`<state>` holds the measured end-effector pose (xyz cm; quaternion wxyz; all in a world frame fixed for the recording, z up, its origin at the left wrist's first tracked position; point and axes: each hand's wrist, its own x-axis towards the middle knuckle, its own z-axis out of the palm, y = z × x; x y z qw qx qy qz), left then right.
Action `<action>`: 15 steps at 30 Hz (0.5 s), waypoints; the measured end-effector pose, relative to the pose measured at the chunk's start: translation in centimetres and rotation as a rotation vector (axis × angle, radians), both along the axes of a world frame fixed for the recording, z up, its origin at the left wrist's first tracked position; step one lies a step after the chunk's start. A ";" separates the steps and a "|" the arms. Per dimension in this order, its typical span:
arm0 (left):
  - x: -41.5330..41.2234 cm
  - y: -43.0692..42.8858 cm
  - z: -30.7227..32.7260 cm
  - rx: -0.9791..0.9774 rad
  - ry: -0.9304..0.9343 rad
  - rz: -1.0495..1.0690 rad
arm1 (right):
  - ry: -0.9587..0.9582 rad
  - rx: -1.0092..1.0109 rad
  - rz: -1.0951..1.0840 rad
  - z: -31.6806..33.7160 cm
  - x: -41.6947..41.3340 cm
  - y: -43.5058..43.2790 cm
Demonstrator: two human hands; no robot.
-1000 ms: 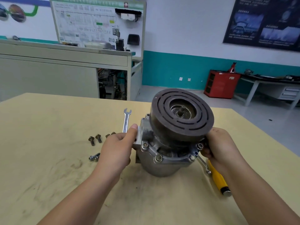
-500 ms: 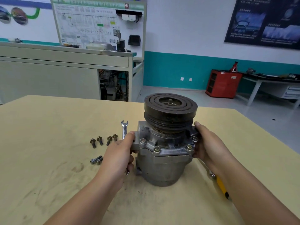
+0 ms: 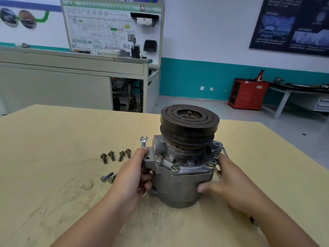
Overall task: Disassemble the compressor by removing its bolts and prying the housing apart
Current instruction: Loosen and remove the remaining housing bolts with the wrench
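The compressor [image 3: 181,184] stands upright on the wooden table [image 3: 53,157], its black pulley [image 3: 189,122] on top. Three bolts show in its front flange [image 3: 175,166]. My left hand [image 3: 137,173] grips the left mounting ear, thumb on top and fingers curled under. My right hand [image 3: 229,182] holds the right side of the housing, thumb pressed on the front of the body. Several removed bolts [image 3: 115,155] lie to the left, with two more [image 3: 108,177] nearer me.
A silver open-end wrench [image 3: 143,140] lies behind my left hand. A yellow-handled tool [image 3: 252,220] is mostly hidden under my right forearm. Beyond the table stand a grey workbench [image 3: 71,82] and a red cabinet [image 3: 247,94].
The compressor was tilted with the pulley face toward me; it has been set upright on the table. My right hand slid lower, down the housing's side.
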<state>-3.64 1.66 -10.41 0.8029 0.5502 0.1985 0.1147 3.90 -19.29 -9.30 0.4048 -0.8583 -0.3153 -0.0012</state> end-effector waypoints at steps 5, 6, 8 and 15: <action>0.2 -0.3 -0.5 0.018 -0.001 0.004 | -0.072 0.070 -0.096 -0.9 0.4 0.1; 0.2 -0.5 -0.6 0.008 -0.022 0.007 | -0.091 0.068 -0.101 -1.0 0.5 0.1; 0.2 -0.8 -0.6 -0.024 -0.063 -0.013 | -0.116 0.088 -0.127 -1.3 0.6 0.1; -0.1 -1.8 -0.5 -0.065 -0.062 -0.138 | 0.086 0.168 -0.171 -1.8 2.4 -0.2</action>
